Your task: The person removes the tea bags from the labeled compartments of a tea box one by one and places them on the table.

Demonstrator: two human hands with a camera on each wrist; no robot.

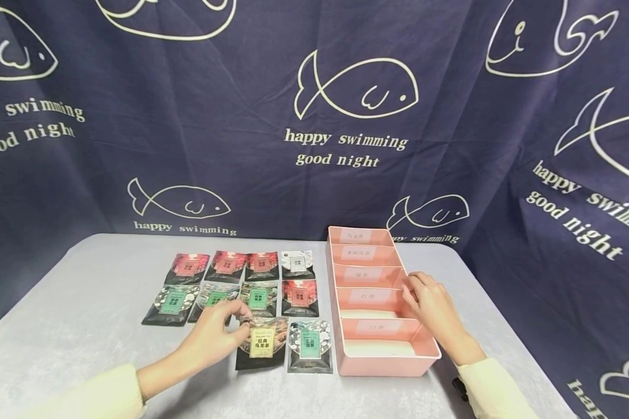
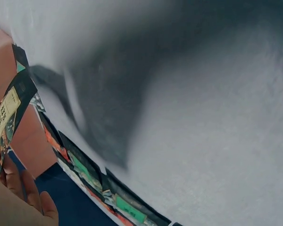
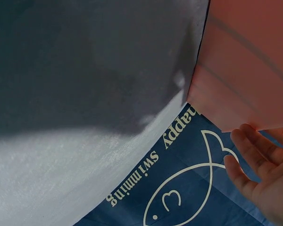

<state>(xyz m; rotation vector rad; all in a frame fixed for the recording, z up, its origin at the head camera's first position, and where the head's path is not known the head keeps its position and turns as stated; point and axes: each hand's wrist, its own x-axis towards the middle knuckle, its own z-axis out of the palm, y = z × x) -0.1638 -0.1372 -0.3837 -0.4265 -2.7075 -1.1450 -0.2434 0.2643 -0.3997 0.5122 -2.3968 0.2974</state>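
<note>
A black tea sachet with a yellow label (image 1: 262, 344) is pinched at its upper edge by my left hand (image 1: 212, 331), thumb against fingers. In the left wrist view the sachet (image 2: 12, 108) stands tilted off the tabletop. My right hand (image 1: 434, 307) touches the right rim of a long pink box (image 1: 388, 366), its fingers loosely bent. From the right wrist view the fingertips of that hand (image 3: 266, 179) meet the box's edge. Dividers split the box into several labelled compartments. Just right of the held sachet lies a green-labelled sachet (image 1: 310, 347).
Two rows of sachets lie behind the left hand: red-labelled ones (image 1: 228, 266), green-labelled ones (image 1: 174, 301) and a white one (image 1: 297, 265) at the back right. The grey table (image 1: 84, 349) ends at a dark blue fish-print curtain (image 1: 262, 139).
</note>
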